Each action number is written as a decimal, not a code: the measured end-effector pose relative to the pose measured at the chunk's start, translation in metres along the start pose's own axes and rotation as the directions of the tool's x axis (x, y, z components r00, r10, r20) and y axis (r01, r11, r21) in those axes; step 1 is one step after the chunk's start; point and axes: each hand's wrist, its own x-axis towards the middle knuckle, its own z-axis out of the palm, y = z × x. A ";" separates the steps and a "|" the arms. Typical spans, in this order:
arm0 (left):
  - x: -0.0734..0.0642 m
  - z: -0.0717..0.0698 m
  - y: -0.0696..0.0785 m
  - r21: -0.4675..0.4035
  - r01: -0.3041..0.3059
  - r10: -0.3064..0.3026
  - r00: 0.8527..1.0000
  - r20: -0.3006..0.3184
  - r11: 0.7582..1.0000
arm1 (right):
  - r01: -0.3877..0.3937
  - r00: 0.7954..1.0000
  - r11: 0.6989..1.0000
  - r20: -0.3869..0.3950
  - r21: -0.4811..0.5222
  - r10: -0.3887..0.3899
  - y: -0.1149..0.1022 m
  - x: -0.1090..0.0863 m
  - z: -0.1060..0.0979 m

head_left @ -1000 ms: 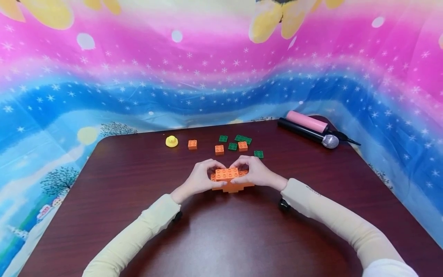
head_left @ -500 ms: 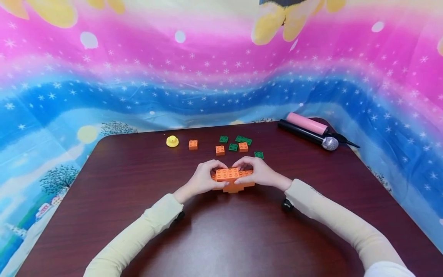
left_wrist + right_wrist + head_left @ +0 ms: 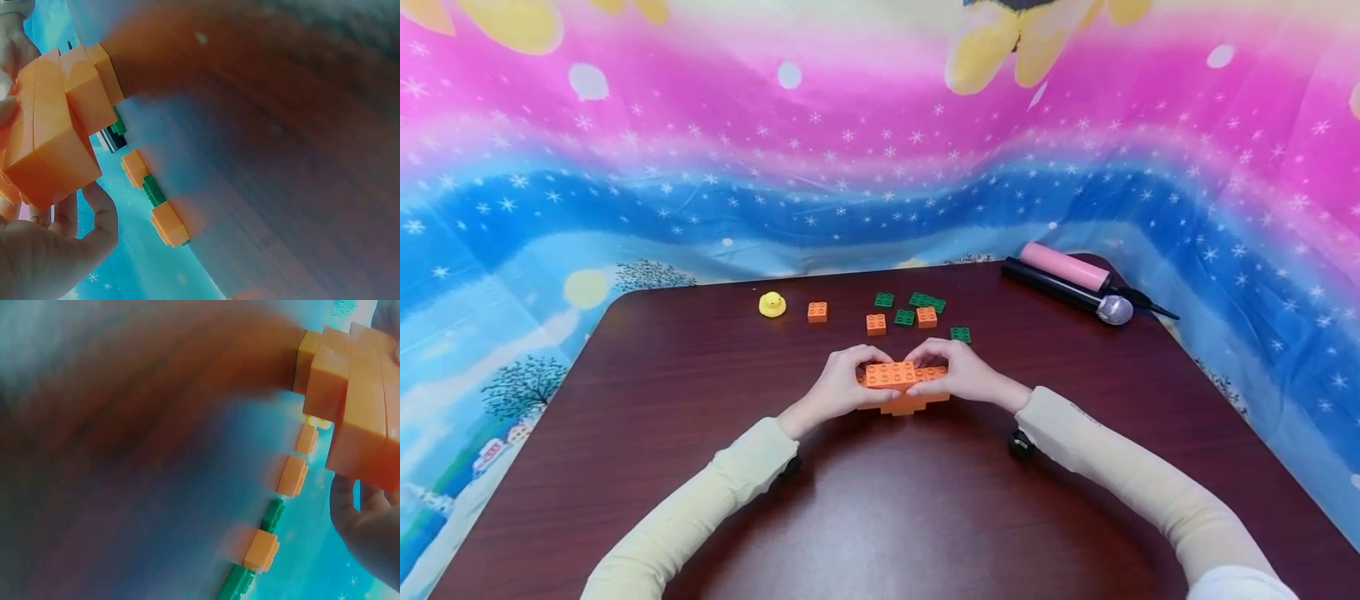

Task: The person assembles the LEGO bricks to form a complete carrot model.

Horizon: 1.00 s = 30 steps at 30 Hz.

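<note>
An assembly of orange toy building blocks (image 3: 902,403) is at the middle of the table in the head view, narrower at the base and wider above. My left hand (image 3: 833,385) grips its left side, thumb across the front and fingers curled behind. From the other side my right hand (image 3: 962,373) holds it the same way, its thumb on the front face near the left thumb. The stepped underside of the orange assembly (image 3: 87,94) shows in the left wrist view. In the right wrist view, fingers lie behind the assembly (image 3: 359,419).
Beyond the hands lie loose orange blocks (image 3: 876,324) and several green blocks (image 3: 904,317). A yellow rubber duck (image 3: 772,305) sits further left. At the back right are a microphone (image 3: 1067,290) and a pink cylinder (image 3: 1063,264). A patterned cloth (image 3: 850,175) hangs behind the table.
My right hand has shifted slightly to the right along the orange assembly since a second ago. Both hands keep their hold, and the loose blocks stay where they were.
</note>
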 end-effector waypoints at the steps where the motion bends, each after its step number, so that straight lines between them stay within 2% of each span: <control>1: 0.000 0.000 0.000 -0.002 0.003 -0.003 1.000 0.001 1.000 | -0.005 1.000 0.999 0.018 0.039 0.004 0.001 0.001 -0.002; 3: 0.000 0.000 0.000 -0.002 0.005 -0.005 1.000 0.001 1.000 | -0.033 0.998 0.991 0.049 0.132 0.027 0.010 0.005 -0.007; 5: 0.000 0.000 0.000 0.005 0.013 -0.013 1.000 0.003 1.000 | -0.095 0.995 0.969 0.061 0.229 0.083 0.024 0.011 -0.012; 8: -0.001 0.000 0.001 0.016 0.021 -0.021 1.000 0.007 1.000 | -0.166 0.986 0.944 0.021 0.285 0.167 0.030 0.019 -0.022; 11: -0.001 -0.001 0.001 0.026 0.029 -0.029 1.000 0.011 0.999 | -0.240 0.963 0.928 -0.050 0.286 0.265 0.036 0.031 -0.031; 16: 0.000 -0.002 0.000 0.039 0.021 -0.021 1.000 0.014 0.999 | -0.371 0.898 0.878 -0.126 0.303 0.423 0.045 0.049 -0.042; 19: 0.000 -0.003 0.000 0.036 0.021 -0.022 1.000 0.021 0.999 | -0.416 0.866 0.850 -0.145 0.322 0.479 0.052 0.057 -0.045; 25: 0.000 -0.003 -0.001 0.011 0.050 -0.050 0.998 0.042 0.999 | -0.479 0.842 0.817 -0.094 0.320 0.531 0.064 0.067 -0.044; 30: 0.000 -0.003 -0.001 0.002 0.056 -0.056 0.997 0.044 0.998 | -0.520 0.831 0.819 -0.077 0.244 0.551 0.068 0.072 -0.041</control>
